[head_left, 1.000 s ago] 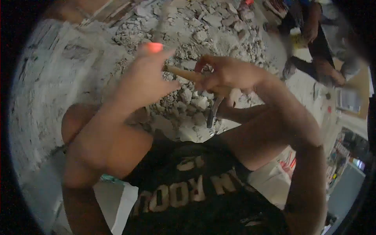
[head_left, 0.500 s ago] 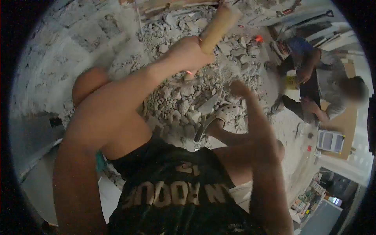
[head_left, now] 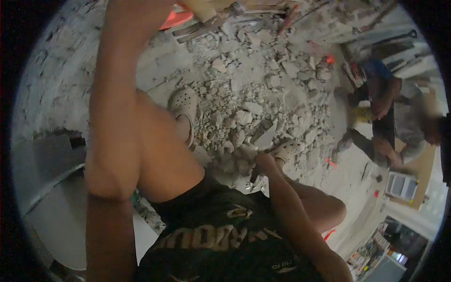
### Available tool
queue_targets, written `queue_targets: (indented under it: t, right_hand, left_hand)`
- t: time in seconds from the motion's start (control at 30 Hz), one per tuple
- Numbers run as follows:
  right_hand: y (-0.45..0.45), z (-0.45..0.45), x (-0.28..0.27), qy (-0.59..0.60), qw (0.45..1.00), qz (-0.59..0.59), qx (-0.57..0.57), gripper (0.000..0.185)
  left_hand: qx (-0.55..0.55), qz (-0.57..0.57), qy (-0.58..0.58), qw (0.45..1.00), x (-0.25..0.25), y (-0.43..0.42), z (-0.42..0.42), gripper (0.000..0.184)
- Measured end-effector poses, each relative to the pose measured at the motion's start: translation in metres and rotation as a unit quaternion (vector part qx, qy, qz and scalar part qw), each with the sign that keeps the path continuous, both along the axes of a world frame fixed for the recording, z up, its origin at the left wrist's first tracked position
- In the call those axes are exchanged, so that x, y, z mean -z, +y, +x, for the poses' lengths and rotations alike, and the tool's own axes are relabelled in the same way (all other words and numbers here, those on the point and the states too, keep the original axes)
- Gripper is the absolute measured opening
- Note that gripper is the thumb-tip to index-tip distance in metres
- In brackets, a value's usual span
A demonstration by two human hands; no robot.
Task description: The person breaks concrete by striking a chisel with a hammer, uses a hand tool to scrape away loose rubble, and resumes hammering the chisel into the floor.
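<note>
My left hand (head_left: 148, 11) is raised at the top left, blurred and partly cut off by the frame edge. It appears closed round a tan wooden-handled tool (head_left: 199, 9), whose far end I cannot see. An orange-red piece (head_left: 178, 18) shows beside that hand. Low in the middle, my right hand (head_left: 264, 162) is curled beside my right clog (head_left: 287, 150). What its fingers hold, if anything, is hidden. Broken rubble (head_left: 242, 117) spreads in front of both hands, with a flat pale slab (head_left: 267, 137) near the right one.
My left clog (head_left: 184, 110) stands at the rubble's left edge. Wood pieces (head_left: 206, 26) lie at the top. On the right, a person (head_left: 383, 113) crouches near a yellow-labelled container (head_left: 362, 113). Behind them are a board (head_left: 420, 171) and a white plastic box (head_left: 401, 185).
My left hand has swung up and left with the wooden-handled tool. My right hand has dropped down and left to beside the clog. The view has shifted, bringing my left clog into sight.
</note>
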State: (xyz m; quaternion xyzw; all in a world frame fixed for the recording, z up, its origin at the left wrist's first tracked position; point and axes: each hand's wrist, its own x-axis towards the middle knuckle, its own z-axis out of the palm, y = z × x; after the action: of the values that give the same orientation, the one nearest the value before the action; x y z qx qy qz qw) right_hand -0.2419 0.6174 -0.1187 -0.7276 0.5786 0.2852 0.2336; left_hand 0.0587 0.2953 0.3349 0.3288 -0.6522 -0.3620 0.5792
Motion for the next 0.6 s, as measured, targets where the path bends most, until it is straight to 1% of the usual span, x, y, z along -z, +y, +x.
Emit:
queue_targets:
  t: [0.03, 0.07, 0.1, 0.13, 0.17, 0.2, 0.23, 0.27, 0.3, 0.33, 0.37, 0.4, 0.47, 0.5, 0.53, 0.57, 0.6]
  right_hand:
    - [0.004, 0.002, 0.007, 0.034, 0.999, 0.009, -0.033, 0.011]
    - [0.028, -0.027, 0.048, -0.285, 0.94, -0.066, 0.176, 0.014]
    - [0.056, -0.053, 0.09, -0.556, 0.735, -0.128, 0.367, 0.018]
    - [0.024, -0.024, -0.004, -0.394, 0.841, -0.138, 0.344, 0.017]
    - [-0.018, 0.016, -0.119, -0.22, 0.921, -0.125, 0.297, 0.016]
    - [-0.055, 0.017, -0.153, -0.221, 0.922, -0.126, 0.291, 0.016]
    - [-0.098, 0.014, -0.173, -0.147, 0.946, -0.007, 0.29, 0.024]
    - [-0.124, 0.012, -0.179, -0.069, 0.95, 0.112, 0.285, 0.032]
    - [-0.134, 0.012, -0.174, -0.14, 0.974, -0.006, 0.181, 0.031]
    - [-0.145, 0.027, -0.19, -0.207, 0.968, -0.124, 0.073, 0.03]
    - [-0.155, 0.045, -0.206, -0.28, 0.923, -0.087, 0.249, 0.034]
    - [-0.173, 0.085, -0.244, -0.343, 0.842, -0.047, 0.413, 0.039]
    - [-0.194, 0.111, -0.207, -0.394, 0.785, 0.07, 0.473, 0.042]
    - [-0.198, 0.125, -0.165, -0.37, 0.829, -0.051, 0.416, 0.045]
    - [-0.198, 0.14, -0.119, -0.337, 0.857, -0.171, 0.351, 0.047]
    - [-0.199, 0.155, -0.089, -0.329, 0.859, -0.15, 0.363, 0.049]
    - [-0.199, 0.167, -0.066, -0.319, 0.862, -0.127, 0.374, 0.051]
  left_hand:
    - [-0.133, 0.159, -0.074, 0.976, -0.025, 0.005, -0.01, 0.034]
    - [-0.256, 0.308, -0.145, 0.905, -0.036, 0.007, -0.015, 0.036]
    - [-0.258, 0.311, -0.154, 0.901, -0.02, -0.005, 0.009, 0.036]
    - [0.091, 0.314, 0.017, 0.945, 0.005, -0.027, 0.051, 0.037]
    - [0.425, 0.266, 0.19, 0.844, 0.018, -0.039, 0.075, 0.039]
    - [0.421, 0.263, 0.192, 0.847, 0.014, -0.025, 0.064, 0.039]
    - [0.148, 0.2, 0.034, 0.968, 0.004, 0.002, 0.04, 0.038]
    - [-0.14, 0.116, -0.129, 0.975, -0.002, 0.017, 0.026, 0.037]
    - [-0.141, 0.116, -0.129, 0.975, 0.002, 0.013, 0.027, 0.037]
    - [-0.124, 0.11, -0.118, 0.979, 0.009, 0.007, 0.029, 0.036]
    - [-0.105, 0.105, -0.107, 0.983, 0.014, 0.003, 0.029, 0.036]
    - [-0.104, 0.104, -0.11, 0.983, 0.012, 0.006, 0.026, 0.036]
    - [-0.102, 0.148, -0.057, 0.982, 0.008, 0.013, 0.022, 0.035]
    - [-0.103, 0.146, -0.06, 0.982, 0.009, 0.01, 0.023, 0.035]
    - [-0.099, 0.153, -0.092, 0.979, 0.013, 0.005, 0.025, 0.036]
    - [-0.097, 0.161, -0.122, 0.975, 0.015, 0.0, 0.027, 0.037]
    - [-0.101, 0.161, -0.121, 0.974, 0.012, 0.0, 0.026, 0.037]
